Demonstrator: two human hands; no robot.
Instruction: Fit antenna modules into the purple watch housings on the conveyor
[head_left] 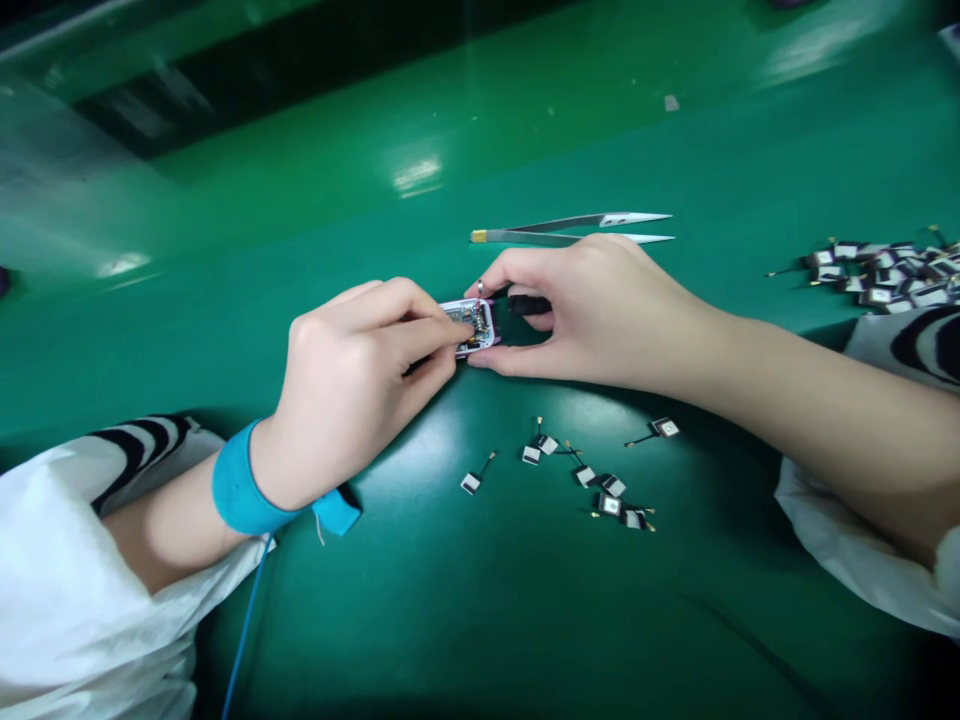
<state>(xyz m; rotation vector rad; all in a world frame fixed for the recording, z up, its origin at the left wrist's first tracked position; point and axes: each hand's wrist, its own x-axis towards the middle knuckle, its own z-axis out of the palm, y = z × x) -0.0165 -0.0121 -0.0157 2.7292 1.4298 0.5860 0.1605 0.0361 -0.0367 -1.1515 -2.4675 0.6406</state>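
Note:
A small white-rimmed device (486, 335) with its circuit board exposed is held up between both hands over the green mat. My left hand (360, 370) is closed at its left end, fingertips pressing on the board and hiding that side. From the right, my right hand (577, 305) grips the rim between thumb and forefinger. Something black (527, 303) shows at its curled fingers; I cannot tell whether it is worn or held. Just beyond the right hand lie metal tweezers (540, 230), tips apart and partly covered by the knuckles.
Several small square modules with short leads, one a loose module (471, 483), are scattered on the green mat (420, 610) nearer me. A larger module pile (892, 275) lies at the right. A blue wrist strap (244, 485) trails a blue cord (247, 625) from my left wrist.

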